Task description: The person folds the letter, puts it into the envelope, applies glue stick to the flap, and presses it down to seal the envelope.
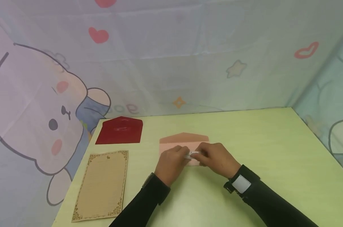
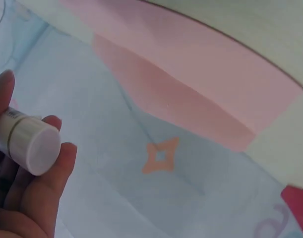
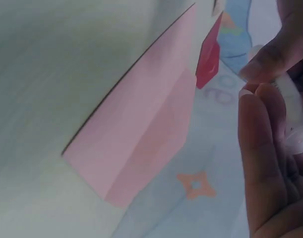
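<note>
Above pink envelope (image 1: 184, 140): left hand (image 1: 172, 163), right hand (image 1: 219, 160) angled inward, both gripping white tube (image 1: 192, 154).

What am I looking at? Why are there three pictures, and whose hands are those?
No robot here, just one person's left hand and right hand. The big picture comes from a camera on their head, looking forward and down. The other two come from cameras on each wrist, so things look tilted. On the pale table lie a pink envelope and, to its left, a red envelope and paper with a fancy border. Both hands hold a small white tube.
</note>
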A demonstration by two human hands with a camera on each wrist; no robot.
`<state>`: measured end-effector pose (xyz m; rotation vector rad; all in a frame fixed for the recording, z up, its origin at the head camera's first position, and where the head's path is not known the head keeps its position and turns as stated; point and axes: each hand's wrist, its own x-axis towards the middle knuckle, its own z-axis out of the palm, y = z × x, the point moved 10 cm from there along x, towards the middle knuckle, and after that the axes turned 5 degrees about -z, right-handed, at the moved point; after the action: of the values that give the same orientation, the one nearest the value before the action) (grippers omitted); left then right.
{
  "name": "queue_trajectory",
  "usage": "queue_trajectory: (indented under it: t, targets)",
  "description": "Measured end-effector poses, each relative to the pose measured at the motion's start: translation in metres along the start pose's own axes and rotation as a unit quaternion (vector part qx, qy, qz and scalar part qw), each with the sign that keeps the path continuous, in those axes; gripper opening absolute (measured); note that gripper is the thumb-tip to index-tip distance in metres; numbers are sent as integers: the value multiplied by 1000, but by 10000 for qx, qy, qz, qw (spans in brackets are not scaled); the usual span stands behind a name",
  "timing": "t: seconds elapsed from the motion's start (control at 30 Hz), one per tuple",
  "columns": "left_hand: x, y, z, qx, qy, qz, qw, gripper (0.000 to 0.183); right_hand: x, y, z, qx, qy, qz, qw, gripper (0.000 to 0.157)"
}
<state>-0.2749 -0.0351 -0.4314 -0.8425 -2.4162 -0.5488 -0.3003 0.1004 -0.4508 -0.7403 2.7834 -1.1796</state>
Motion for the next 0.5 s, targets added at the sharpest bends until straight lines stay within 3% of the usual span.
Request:
queue_trajectory:
  t: [0.13, 0.27, 0.33, 0.43, 0.5]
  targets:
    - [1, -6, 8, -382, -500, -315, 9975, 30, -5, -7, -4, -186, 171, -544, 9982, 13]
    - [2, -11, 17, -832, -1113, -652, 9881, 23, -12, -15, -5, -556, 358, -1350, 9886, 11]
    - [2, -13, 20, -1009, -1409, -703, 9824, 22, -18, -23, -7, -873, 547, -2027, 9738, 19]
    - [0, -20, 23, -1211, -1940, -856, 9697, 19, -31, -32, -15, -1549, 1021, -3070, 9335, 36]
    - [-3, -29, 24, -1380, -2290, -1070, 9576, 15, -40, -29, -30, -1720, 1434, -3358, 9149, 45]
